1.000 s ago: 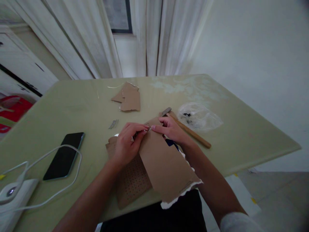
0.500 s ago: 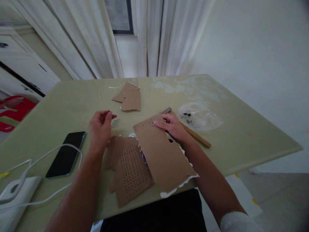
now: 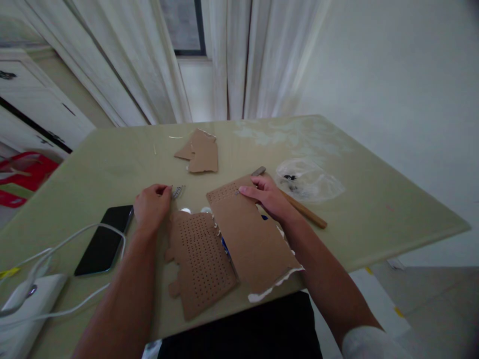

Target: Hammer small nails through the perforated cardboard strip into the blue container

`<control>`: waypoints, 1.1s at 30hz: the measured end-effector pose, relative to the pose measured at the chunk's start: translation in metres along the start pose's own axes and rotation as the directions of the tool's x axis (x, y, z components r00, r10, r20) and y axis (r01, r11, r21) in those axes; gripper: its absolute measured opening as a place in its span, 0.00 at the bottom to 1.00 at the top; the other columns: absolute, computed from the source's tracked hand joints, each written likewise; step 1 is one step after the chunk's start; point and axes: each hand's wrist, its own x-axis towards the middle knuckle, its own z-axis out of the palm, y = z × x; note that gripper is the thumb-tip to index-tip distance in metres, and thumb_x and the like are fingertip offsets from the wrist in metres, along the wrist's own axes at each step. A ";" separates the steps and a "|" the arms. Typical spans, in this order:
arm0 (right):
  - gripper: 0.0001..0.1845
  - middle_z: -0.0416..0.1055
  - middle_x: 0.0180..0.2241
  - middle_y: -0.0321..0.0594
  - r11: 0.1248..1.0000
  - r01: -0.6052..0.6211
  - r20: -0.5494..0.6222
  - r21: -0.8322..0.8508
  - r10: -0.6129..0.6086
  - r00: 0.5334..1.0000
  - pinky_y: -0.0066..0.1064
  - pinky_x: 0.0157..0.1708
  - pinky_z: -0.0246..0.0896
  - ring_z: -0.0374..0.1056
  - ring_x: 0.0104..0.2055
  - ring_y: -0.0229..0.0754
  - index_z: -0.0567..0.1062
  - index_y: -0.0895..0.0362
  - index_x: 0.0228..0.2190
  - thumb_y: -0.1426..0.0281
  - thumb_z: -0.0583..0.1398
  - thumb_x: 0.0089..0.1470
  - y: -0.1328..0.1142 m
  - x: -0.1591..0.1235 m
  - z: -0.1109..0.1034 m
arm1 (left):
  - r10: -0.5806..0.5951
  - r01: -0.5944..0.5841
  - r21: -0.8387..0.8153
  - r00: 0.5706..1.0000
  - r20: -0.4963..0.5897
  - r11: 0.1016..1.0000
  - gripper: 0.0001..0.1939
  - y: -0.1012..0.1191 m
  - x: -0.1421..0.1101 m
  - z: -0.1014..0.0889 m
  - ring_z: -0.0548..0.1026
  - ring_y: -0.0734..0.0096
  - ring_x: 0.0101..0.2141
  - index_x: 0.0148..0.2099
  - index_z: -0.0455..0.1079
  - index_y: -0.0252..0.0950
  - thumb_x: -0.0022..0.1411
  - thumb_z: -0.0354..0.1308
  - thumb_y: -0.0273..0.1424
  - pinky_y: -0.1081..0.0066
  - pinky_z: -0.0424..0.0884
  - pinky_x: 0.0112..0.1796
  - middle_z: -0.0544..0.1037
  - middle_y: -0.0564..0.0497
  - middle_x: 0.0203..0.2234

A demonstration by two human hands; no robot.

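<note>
Lowered to the nails (image 3: 178, 191), our left hand (image 3: 152, 206), nearly closed, contents unclear, seems mid-pick, next needing precision; our right hand (image 3: 266, 196) pinches cardboard (image 3: 258, 244).

The cardboard sheet (image 3: 258, 239) is matt, its torn edge (image 3: 258, 297) rough. The phone (image 3: 98, 249) looks smooth, the bag (image 3: 314, 182) thin, crinkled plastic

Beyond the far edge of the pale green table (image 3: 389, 214), long whitish curtains (image 3: 123, 65) hang, parted around a dark-framed window (image 3: 181, 25) with a strip of pale wall beneath it. A plain white wall (image 3: 407, 94) rises past the table's right-hand edge. Off the far left corner stands a white cabinet (image 3: 37, 92) with dark handles. Below the near edge, toward the right corner, greyish floor (image 3: 445, 299) shows. The light is dim and soft.
</note>
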 end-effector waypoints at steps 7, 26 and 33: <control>0.25 0.70 0.26 0.34 0.999 0.019 0.016 0.043 -0.020 1.000 0.24 0.21 0.52 0.60 0.23 0.31 0.80 0.60 0.37 0.51 0.73 0.50 -0.005 -0.002 0.002 | 0.049 -0.061 -0.121 0.994 -0.100 0.991 0.17 0.016 -0.009 -0.005 0.81 0.52 0.36 0.44 0.82 0.38 0.68 0.58 0.43 0.56 0.75 0.43 0.86 0.42 0.36; 0.27 0.79 0.34 0.39 0.988 -0.034 0.171 0.151 0.008 0.985 0.24 0.29 0.66 0.71 0.29 0.34 0.82 0.59 0.42 0.53 0.77 0.49 -0.001 -0.007 0.000 | 0.641 -0.445 -0.771 0.765 -0.063 0.455 0.08 0.075 -0.100 0.005 0.82 0.56 0.40 0.43 0.77 0.41 0.61 0.68 0.32 0.61 0.80 0.37 0.83 0.44 0.41; 0.25 0.76 0.32 0.36 0.997 0.005 0.167 0.075 -0.017 0.986 0.22 0.27 0.62 0.67 0.27 0.31 0.82 0.58 0.42 0.53 0.75 0.51 -0.004 -0.008 0.001 | 0.655 -0.571 -0.691 0.732 -0.186 0.443 0.03 0.079 -0.107 -0.004 0.82 0.58 0.41 0.40 0.77 0.41 0.63 0.67 0.32 0.63 0.80 0.39 0.83 0.46 0.39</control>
